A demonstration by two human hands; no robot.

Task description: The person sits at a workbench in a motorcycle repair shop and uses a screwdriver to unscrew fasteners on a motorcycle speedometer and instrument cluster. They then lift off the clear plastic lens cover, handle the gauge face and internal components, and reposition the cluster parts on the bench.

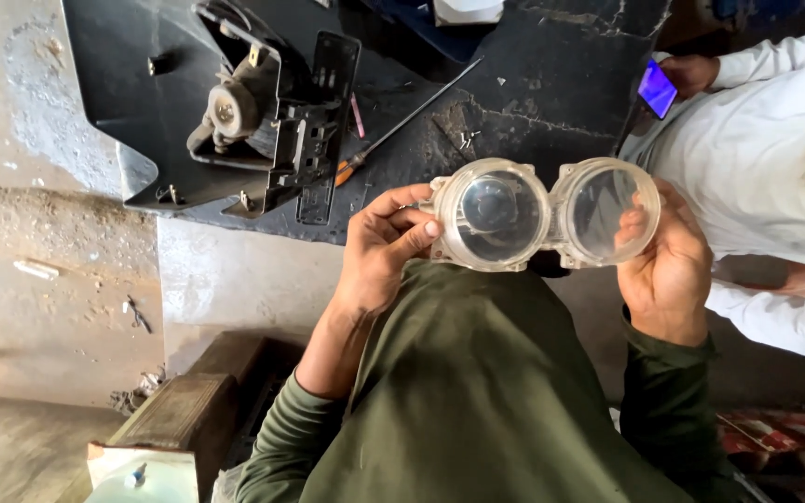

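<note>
Presently your left hand [384, 244] and right hand [668, 261] each clasp one end of one clear twin-lens cover [542, 214], two round lenses; one screwdriver [402, 126] lies beyond.

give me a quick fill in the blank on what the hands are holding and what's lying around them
1. Both hands hold a clear plastic housing with ____ round lenses side by side.
2. The left hand pinches one end of the housing and the right hand cups the ____ end.
3. On the black cracked sheet lies a long thin screwdriver with an ____ handle.
4. The person in a white shirt beside the worker holds a ____ with a lit screen.

Missing words: two; other; orange; phone
</note>
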